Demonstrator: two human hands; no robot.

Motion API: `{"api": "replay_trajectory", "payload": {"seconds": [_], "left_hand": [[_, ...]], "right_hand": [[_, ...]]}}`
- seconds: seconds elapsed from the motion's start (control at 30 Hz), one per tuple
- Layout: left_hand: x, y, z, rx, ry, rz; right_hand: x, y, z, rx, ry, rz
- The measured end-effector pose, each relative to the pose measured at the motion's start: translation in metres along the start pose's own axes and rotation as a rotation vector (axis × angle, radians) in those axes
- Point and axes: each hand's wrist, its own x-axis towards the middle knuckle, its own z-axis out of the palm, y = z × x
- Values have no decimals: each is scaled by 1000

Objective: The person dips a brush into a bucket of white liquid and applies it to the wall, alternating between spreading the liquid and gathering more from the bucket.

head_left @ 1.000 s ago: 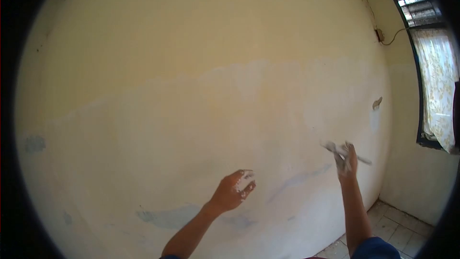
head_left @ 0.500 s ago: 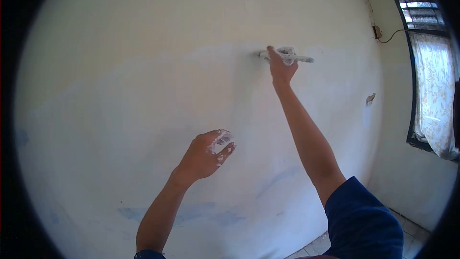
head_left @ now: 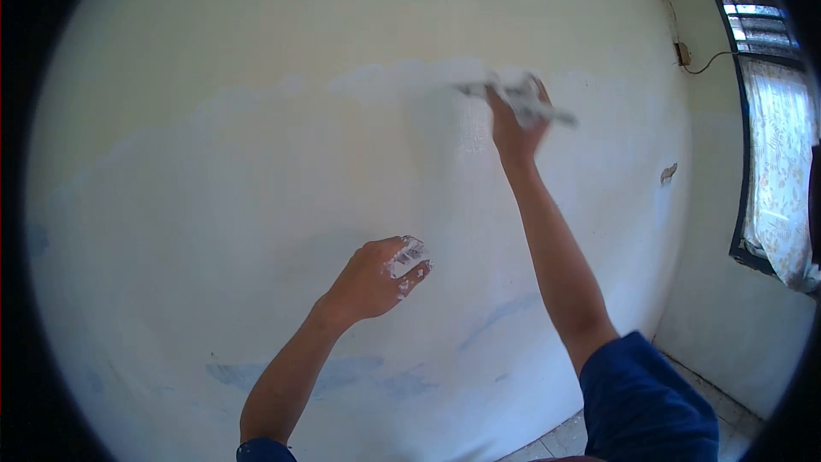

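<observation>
High on the pale wall (head_left: pixel 256 205), my right hand (head_left: pixel 522 115) grips a long, flat tool (head_left: pixel 560 115) smeared with white paste; both are blurred. The tool is tilted, its left end higher and near the upper edge of the whiter coat. A damp-looking streak shows on the wall just below it. Lower and to the left, my left hand (head_left: pixel 380 278) is curled in front of the wall, with white paste over its fingers. Whatever lies inside its curl is too unclear to name.
At the right, a dark-framed window (head_left: pixel 742 154) has a patterned curtain (head_left: pixel 778 162). A cable runs from a small brown box (head_left: pixel 682 55) on the wall. A chipped spot (head_left: pixel 668 174) lies below it. Floor tiles (head_left: pixel 564 438) show at the bottom.
My right hand has shifted slightly right, and the tool has tilted, its right end lower. A damp-looking streak now shows beneath it. My left hand appears slightly farther right, and the view has shifted a little.
</observation>
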Motion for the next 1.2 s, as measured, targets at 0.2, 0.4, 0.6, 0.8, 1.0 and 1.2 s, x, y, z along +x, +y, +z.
{"api": "replay_trajectory", "payload": {"seconds": [0.2,0.4,0.6,0.8,1.0,1.2], "left_hand": [[-6,0,-6,-36,-14,1],[6,1,-45,1,14,25],[-3,22,-34,140,119,-55],[-44,18,-50,240,173,-29],[-57,28,-60,156,148,-68],[-47,25,-43,130,75,-40]], "right_hand": [[-98,8,-58,-715,-395,-682],[-116,-52,-80,-451,-468,-202],[13,-60,28,-233,-232,-404],[-163,-80,-88,-454,-606,-187],[-46,-123,-26,-468,-332,-755],[-73,-30,37,-350,-295,-407]]}}
